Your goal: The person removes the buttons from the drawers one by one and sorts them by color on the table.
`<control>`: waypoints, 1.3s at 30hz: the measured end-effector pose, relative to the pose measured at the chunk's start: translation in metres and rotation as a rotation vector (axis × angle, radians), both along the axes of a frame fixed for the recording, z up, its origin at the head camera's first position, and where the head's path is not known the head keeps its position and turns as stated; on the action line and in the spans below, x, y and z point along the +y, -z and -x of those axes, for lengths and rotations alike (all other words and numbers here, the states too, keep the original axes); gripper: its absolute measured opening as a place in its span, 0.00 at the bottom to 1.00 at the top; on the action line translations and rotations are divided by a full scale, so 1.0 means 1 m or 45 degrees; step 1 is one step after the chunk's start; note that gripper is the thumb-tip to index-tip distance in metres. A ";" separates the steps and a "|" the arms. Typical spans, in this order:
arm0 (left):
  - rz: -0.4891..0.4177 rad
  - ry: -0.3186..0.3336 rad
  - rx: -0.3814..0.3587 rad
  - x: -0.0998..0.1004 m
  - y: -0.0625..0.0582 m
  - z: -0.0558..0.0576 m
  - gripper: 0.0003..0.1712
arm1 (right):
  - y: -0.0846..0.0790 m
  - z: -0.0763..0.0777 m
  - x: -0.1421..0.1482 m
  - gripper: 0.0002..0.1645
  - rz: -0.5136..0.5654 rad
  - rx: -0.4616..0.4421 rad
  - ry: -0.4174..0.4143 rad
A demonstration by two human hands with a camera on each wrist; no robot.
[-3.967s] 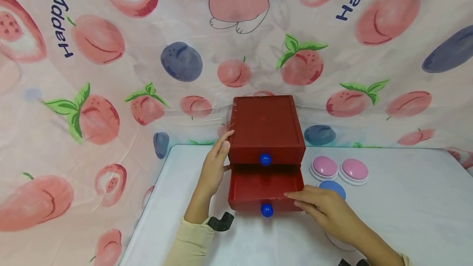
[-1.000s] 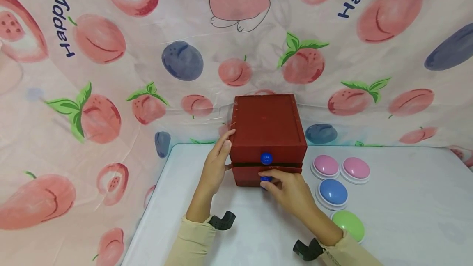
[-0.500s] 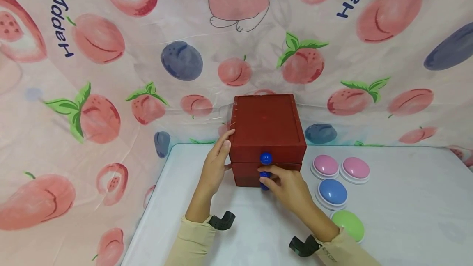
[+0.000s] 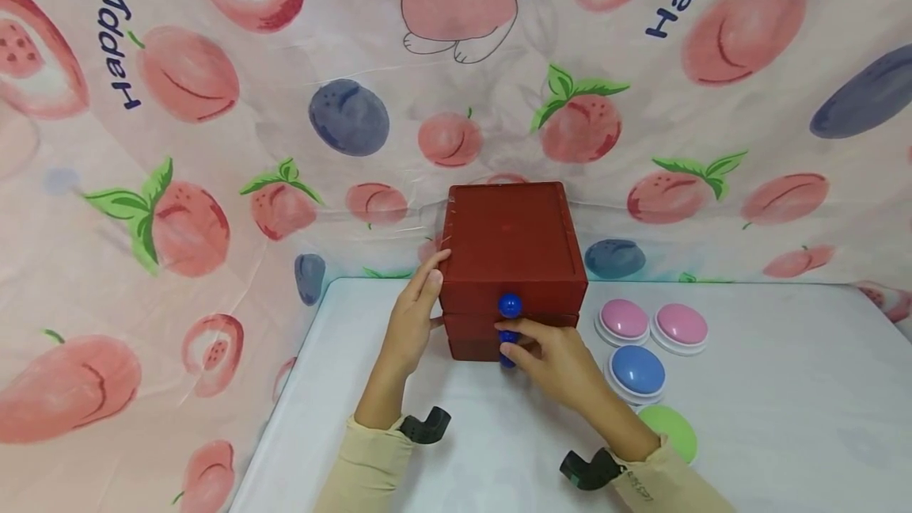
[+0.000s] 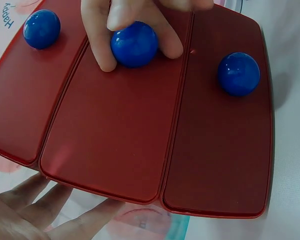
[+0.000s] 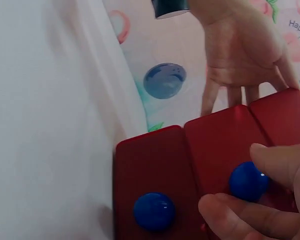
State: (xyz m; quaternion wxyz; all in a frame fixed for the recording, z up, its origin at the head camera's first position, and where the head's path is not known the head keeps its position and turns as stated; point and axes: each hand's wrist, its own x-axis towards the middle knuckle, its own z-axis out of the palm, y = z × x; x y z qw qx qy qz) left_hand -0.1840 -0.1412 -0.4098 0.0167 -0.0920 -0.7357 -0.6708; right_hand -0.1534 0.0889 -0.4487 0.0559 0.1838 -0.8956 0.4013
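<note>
A dark red drawer unit (image 4: 507, 232) stands against the printed cloth. Its front has three drawers, each with a round blue knob, and all three sit flush. My left hand (image 4: 413, 327) lies along the unit's left side with its fingers extended, the fingertips near the top edge. My right hand (image 4: 563, 362) pinches the middle drawer's knob (image 5: 135, 44) between thumb and fingers. Above that is the top knob (image 4: 510, 305), and below it the bottom knob (image 6: 154, 212), which the right hand leaves free.
To the right on the white table (image 4: 784, 402) are two pink push buttons (image 4: 624, 318), a blue one (image 4: 638, 369) and a green one (image 4: 670, 432), partly behind the right forearm. A fruit-printed cloth (image 4: 385, 30) hangs behind and at the left.
The middle drawer, pulled out four seconds ago, has slid in, and its last thin gap has closed. My right hand moved from its right edge to the knob. The left hand stayed put.
</note>
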 end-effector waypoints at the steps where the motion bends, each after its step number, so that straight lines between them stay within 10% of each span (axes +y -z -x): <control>1: 0.000 0.000 0.001 0.000 0.000 0.000 0.26 | -0.001 0.000 0.001 0.21 0.013 -0.013 -0.023; 17: -0.027 0.017 0.018 0.003 -0.003 0.001 0.25 | -0.004 0.005 0.012 0.19 -0.141 -0.282 -0.327; 27: -0.009 -0.006 0.005 0.001 -0.003 0.000 0.25 | 0.027 0.008 0.001 0.23 -0.328 -0.195 -0.141; 39: -0.023 0.000 0.004 0.001 -0.001 0.000 0.25 | 0.037 0.007 -0.007 0.13 -0.201 -0.093 0.066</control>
